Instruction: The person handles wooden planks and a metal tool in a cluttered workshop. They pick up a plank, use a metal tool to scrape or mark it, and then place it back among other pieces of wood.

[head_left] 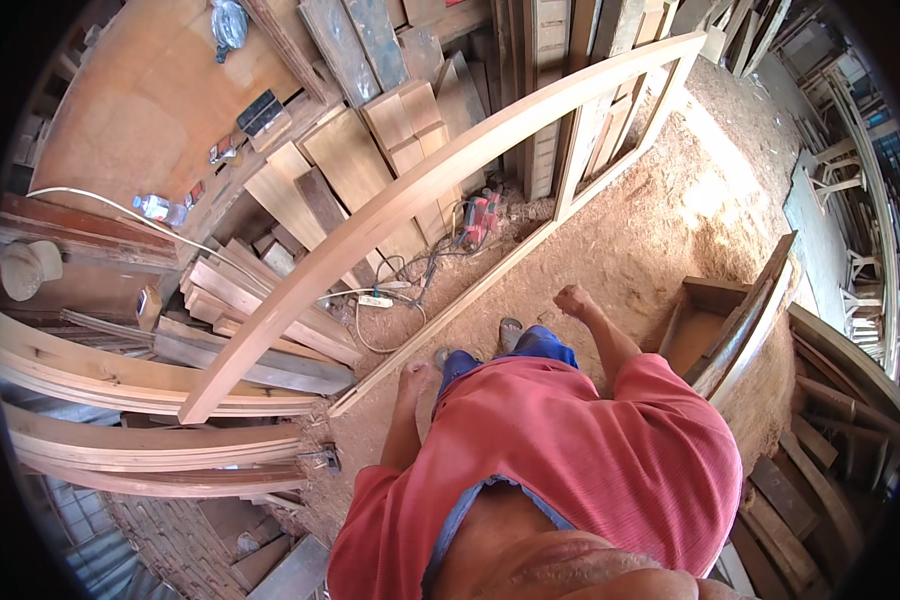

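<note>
My right hand point(573, 301) hangs in front of me over the sawdust, its fingers curled into a loose fist with nothing showing in them. Lower and to the left, my left hand point(415, 377) is beside my leg, its fingers seemingly curled in; no held thing shows. It is nearest to a long thin wooden rail point(460, 304), which runs diagonally past my feet. Beyond that rail stretches a large curved wooden beam point(410, 190), joined to it at the far right by short uprights point(573, 165). Neither hand touches this frame.
A red power tool point(481, 218) lies among cables near a white power strip point(374, 301). Planks point(355, 170) lean behind the beam. Curved timbers point(150, 440) are stacked at left. A wooden piece with a box-like hollow point(705, 325) stands to my right. Sawdust point(660, 225) covers the floor.
</note>
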`<action>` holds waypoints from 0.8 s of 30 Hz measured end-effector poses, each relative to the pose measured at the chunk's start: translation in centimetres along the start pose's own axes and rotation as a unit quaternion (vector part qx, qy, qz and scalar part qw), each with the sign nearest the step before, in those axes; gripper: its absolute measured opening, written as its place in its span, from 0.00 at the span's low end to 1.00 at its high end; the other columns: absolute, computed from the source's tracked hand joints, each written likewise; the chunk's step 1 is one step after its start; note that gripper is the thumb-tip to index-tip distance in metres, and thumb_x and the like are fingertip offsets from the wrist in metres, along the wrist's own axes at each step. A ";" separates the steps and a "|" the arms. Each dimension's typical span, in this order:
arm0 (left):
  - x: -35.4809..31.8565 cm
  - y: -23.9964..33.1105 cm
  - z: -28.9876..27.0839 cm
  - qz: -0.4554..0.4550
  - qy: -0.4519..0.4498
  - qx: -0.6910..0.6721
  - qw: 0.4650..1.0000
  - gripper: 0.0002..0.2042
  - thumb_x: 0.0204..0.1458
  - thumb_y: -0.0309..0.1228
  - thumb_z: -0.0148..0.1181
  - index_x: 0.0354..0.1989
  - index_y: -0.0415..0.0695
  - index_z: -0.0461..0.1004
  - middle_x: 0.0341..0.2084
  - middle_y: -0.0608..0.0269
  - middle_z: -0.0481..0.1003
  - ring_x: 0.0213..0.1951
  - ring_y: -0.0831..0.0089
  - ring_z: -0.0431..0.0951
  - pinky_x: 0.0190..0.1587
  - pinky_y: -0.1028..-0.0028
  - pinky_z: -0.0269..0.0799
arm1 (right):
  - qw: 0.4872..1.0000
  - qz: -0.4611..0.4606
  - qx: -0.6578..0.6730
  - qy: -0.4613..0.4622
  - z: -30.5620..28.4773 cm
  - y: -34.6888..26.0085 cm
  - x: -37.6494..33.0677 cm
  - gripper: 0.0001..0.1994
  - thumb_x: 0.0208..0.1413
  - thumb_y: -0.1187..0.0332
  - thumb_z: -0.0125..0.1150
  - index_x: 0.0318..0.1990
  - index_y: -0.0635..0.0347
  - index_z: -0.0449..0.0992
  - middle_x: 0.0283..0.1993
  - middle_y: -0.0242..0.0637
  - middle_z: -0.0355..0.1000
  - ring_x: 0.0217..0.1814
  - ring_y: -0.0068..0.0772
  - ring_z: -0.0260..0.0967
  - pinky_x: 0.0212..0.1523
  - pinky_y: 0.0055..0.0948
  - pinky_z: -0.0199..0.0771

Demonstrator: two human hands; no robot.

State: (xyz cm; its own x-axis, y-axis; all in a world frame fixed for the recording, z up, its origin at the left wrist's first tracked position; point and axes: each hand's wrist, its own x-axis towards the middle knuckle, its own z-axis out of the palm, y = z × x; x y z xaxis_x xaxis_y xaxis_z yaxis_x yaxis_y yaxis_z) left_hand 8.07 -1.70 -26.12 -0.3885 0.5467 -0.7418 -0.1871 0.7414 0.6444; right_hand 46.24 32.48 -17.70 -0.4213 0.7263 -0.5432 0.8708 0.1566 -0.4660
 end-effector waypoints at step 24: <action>-2.0 -0.1 -6.8 0.009 -0.067 0.042 0.997 0.10 0.53 0.34 0.56 0.36 0.39 0.73 0.22 0.65 0.70 0.22 0.71 0.73 0.21 0.72 0.64 | 0.993 0.068 0.093 0.021 7.9 -6.2 -1.0 0.17 0.48 0.57 0.60 0.34 0.62 0.84 0.31 0.44 0.81 0.35 0.36 0.80 0.40 0.35 0.79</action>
State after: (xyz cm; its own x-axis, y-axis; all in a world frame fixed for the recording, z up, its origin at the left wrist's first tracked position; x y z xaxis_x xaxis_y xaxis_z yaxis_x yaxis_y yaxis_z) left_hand 2.71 -5.51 -23.38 -0.2663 0.6038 -0.7514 -0.1032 0.7572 0.6450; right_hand 39.22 25.51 -19.79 -0.2889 0.7598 -0.5825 0.8557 -0.0679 -0.5130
